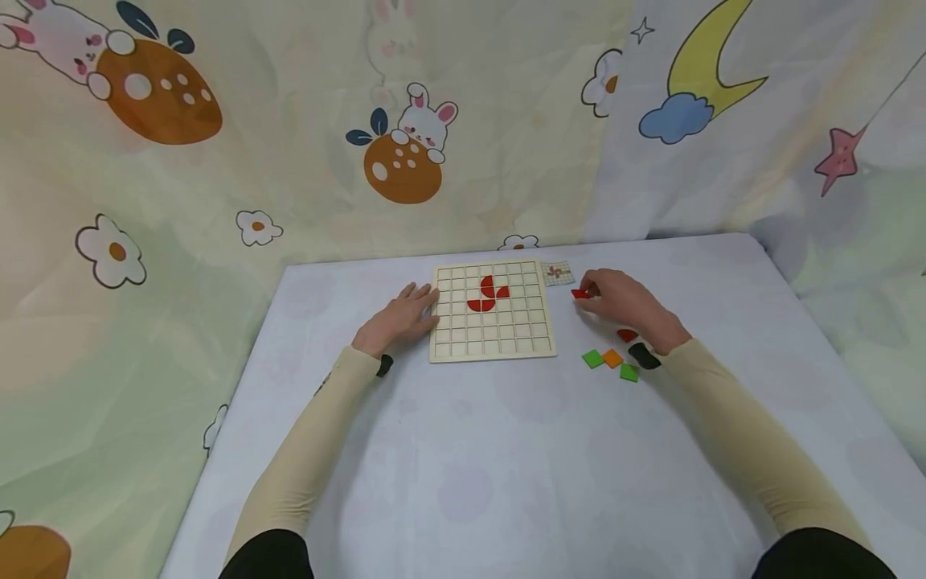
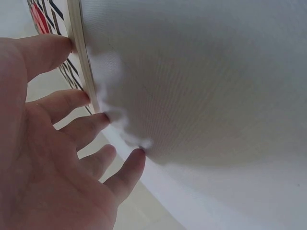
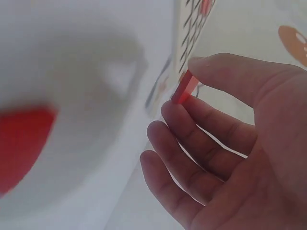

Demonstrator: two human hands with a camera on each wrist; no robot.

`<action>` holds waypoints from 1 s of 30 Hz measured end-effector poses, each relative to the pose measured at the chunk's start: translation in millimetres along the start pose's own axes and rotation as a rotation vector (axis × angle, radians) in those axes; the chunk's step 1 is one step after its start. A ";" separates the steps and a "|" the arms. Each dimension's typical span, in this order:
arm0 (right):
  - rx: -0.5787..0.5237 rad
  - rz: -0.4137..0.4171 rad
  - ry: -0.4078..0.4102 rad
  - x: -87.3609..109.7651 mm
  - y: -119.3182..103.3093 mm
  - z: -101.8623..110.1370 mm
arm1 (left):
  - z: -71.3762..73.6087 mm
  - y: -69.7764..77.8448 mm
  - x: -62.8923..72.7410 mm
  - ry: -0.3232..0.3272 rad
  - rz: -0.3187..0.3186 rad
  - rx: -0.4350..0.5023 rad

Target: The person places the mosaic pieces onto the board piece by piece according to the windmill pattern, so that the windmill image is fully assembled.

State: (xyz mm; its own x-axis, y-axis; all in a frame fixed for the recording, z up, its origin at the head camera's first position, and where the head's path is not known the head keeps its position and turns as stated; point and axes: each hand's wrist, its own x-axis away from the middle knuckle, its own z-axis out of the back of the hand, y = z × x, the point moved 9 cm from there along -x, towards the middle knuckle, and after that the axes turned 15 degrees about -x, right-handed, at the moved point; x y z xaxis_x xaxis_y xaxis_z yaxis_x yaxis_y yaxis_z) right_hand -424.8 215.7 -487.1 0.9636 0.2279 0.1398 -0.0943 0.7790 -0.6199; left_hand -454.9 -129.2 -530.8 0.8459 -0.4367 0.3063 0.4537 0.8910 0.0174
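Note:
A square wooden board with a grid (image 1: 521, 342) lies at the far middle of the table, with several red quarter-circle pieces (image 1: 488, 286) grouped near its centre. My left hand (image 1: 396, 322) rests at the board's left edge, fingers spread; in the left wrist view the thumb and some fingertips (image 2: 82, 97) touch the wooden rim. To the right of the board, my right hand (image 1: 624, 304) pinches a small red piece (image 3: 187, 87) between thumb and index finger, just above the table. Another red piece (image 1: 626, 334) lies under the right wrist.
Two green tiles (image 1: 593, 359) and an orange tile (image 1: 612, 359) lie close together right of the board. A small pattern card (image 1: 558, 273) sits by the board's upper right corner. Behind the white-covered table (image 1: 463, 450) hangs a printed cloth (image 1: 304, 145).

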 end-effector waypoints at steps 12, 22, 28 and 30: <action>-0.032 0.114 -0.063 -44.9 -49.4 -38.0 | 0.6 0.5 0.2 0.009 -0.006 -0.001; 0.094 0.201 -0.012 -63.4 -70.5 -57.3 | 2.6 3.4 3.0 0.002 -0.004 0.007; 0.089 0.187 0.003 -67.8 -70.0 -60.7 | 1.5 3.1 2.8 -0.010 0.006 0.009; 0.084 0.180 0.001 -69.1 -69.1 -61.2 | 1.4 2.7 2.7 -0.011 0.011 0.009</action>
State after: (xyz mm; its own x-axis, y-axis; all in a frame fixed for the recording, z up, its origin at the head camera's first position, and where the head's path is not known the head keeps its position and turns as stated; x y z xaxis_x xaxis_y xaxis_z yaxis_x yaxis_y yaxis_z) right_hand -469.6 110.4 -501.1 0.9295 0.3674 0.0316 -0.2856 0.7715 -0.5685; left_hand -451.9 -127.8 -528.6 0.8477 -0.4253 0.3170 0.4415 0.8970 0.0226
